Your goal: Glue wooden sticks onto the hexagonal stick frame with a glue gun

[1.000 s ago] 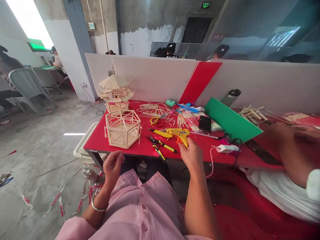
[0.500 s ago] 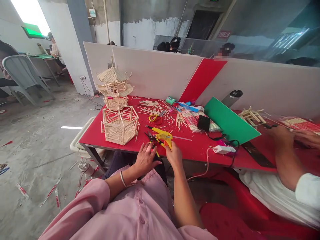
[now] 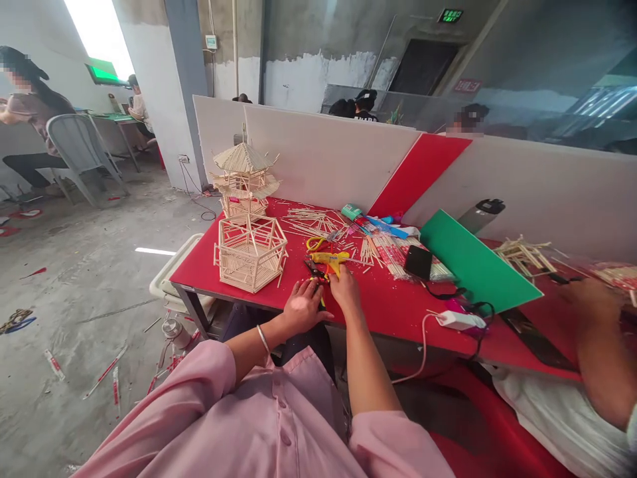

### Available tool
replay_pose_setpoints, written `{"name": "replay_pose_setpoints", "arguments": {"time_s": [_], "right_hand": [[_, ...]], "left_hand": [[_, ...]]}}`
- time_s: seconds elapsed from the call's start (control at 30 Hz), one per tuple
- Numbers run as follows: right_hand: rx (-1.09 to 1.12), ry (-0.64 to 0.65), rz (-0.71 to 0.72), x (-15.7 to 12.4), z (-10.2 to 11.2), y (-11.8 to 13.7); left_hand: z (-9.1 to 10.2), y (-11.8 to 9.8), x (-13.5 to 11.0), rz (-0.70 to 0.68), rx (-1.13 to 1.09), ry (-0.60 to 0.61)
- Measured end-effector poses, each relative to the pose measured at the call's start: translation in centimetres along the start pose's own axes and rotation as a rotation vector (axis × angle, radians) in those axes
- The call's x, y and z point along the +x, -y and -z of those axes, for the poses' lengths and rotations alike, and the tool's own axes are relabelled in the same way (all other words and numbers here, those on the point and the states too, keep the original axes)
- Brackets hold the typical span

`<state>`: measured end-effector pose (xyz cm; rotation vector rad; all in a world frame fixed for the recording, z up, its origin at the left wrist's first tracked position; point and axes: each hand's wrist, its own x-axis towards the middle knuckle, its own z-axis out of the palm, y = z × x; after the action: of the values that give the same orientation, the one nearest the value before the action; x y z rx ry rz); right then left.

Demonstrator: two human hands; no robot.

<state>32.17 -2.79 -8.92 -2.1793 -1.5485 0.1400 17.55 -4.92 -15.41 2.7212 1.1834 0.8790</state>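
Note:
My right hand (image 3: 347,292) is closed round the handle of a yellow glue gun (image 3: 330,257), its nozzle pointing left over the red table. Beside it, my left hand (image 3: 301,307) lies palm down with fingers stretched out over the handles of black-bladed cutters (image 3: 314,268); its fingertips partly cover them. Left of the hands stands a hexagonal frame of thin wooden sticks (image 3: 251,255) with a slatted floor. Behind that rises a tiered stick pagoda (image 3: 243,174). Yellow-handled scissors (image 3: 317,243) lie just beyond the glue gun.
Loose sticks (image 3: 311,221) and bagged sticks (image 3: 391,252) lie at the table's back. To the right are a black phone-like object (image 3: 419,263), a leaning green board (image 3: 475,262) and a white power strip (image 3: 460,320). A co-worker's arm (image 3: 604,352) reaches in at far right.
The glue gun has turned from slanting to nearly level and moved slightly away from me in my right hand. My left hand stays by the cutters. The whole view has shifted a little.

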Motion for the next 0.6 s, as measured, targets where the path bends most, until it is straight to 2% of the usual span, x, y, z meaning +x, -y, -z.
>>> {"name": "replay_pose_setpoints", "arguments": {"time_s": [0.1, 0.27, 0.4, 0.6], "right_hand": [[-0.037, -0.050, -0.024, -2.1, 0.7, -1.2], [0.000, -0.087, -0.033, -3.9, 0.5, -1.8], [0.130, -0.143, -0.082, -4.3, 0.1, -1.7], [0.456, -0.288, -0.224, -5.9, 0.4, -0.9]], "left_hand": [[0.2, -0.2, 0.2, 0.026, -0.003, -0.034], [1.3, -0.4, -1.6, -0.023, -0.163, -0.115], [1.8, -0.1, -2.2, -0.026, -0.323, -0.184], [1.3, 0.1, -2.2, -0.071, -0.398, -0.218]]}}
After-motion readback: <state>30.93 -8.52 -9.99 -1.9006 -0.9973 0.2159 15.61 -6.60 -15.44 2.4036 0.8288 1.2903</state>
